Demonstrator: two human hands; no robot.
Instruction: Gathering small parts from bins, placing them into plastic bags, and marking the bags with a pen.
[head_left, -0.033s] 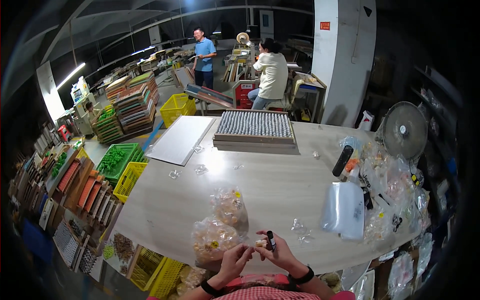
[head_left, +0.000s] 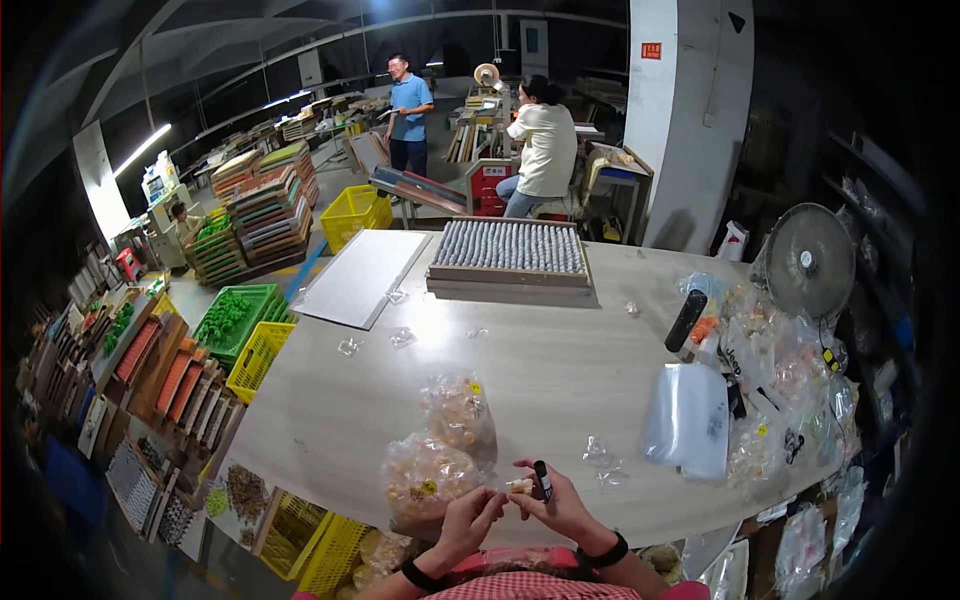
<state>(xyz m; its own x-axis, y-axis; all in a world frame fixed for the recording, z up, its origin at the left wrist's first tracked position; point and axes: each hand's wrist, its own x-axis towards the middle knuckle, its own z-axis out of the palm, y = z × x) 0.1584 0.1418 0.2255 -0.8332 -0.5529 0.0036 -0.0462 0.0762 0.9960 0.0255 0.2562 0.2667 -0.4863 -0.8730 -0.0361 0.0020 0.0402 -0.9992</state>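
Observation:
Close to the table's front edge, my right hand (head_left: 562,508) holds a black marker pen (head_left: 543,481) standing up between its fingers. A small white-and-orange piece (head_left: 520,487) shows at the same hand's fingertips. My left hand (head_left: 470,520) meets it there, thumb and fingers pinched together; what lies in that pinch is too small to make out. Just beyond my left hand sits a clear plastic bag (head_left: 428,478) of pale orange pieces with a yellow round sticker. A second such bag (head_left: 460,415) leans behind it.
A wooden tray (head_left: 510,250) of grey pieces in rows lies at the table's far side, beside a white board (head_left: 362,278). Clear sheets (head_left: 687,420), a black cylinder (head_left: 686,321), heaped plastic bags and a fan (head_left: 806,258) occupy the right. Two people are beyond the table.

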